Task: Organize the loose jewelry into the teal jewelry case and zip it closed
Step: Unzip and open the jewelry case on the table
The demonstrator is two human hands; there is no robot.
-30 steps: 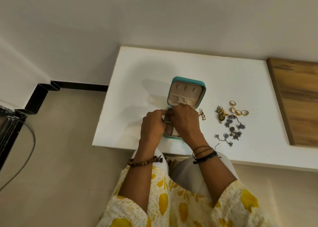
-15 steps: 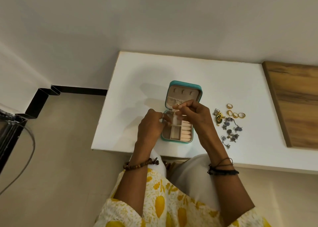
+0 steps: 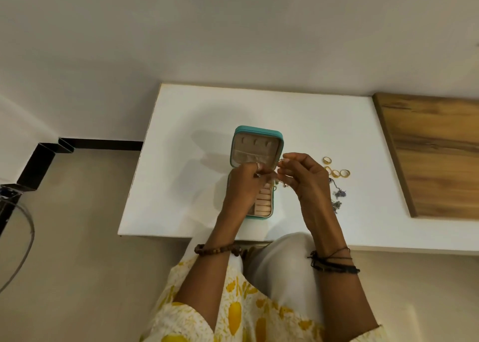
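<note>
The teal jewelry case (image 3: 259,134) lies open on the white table (image 3: 186,186), lid propped up at the back, beige ring rolls (image 3: 263,205) showing in its base. My left hand (image 3: 243,186) and my right hand (image 3: 303,177) are raised over the case's right side. Between their fingertips they pinch a thin gold chain piece (image 3: 276,179) that dangles down. Several gold rings (image 3: 336,170) lie to the right of my right hand. Dark silver flower-shaped jewelry (image 3: 338,199) lies below them, partly hidden by my right wrist.
A wooden board (image 3: 435,155) covers the table's right part. The table's left edge drops to a beige floor, with a black skirting strip (image 3: 101,144) along the wall. My lap in yellow-patterned cloth is at the table's near edge.
Both hands rose from the case base and shifted right. My right hand drew out to the case's right edge, and the thin chain now hangs between the two hands.
</note>
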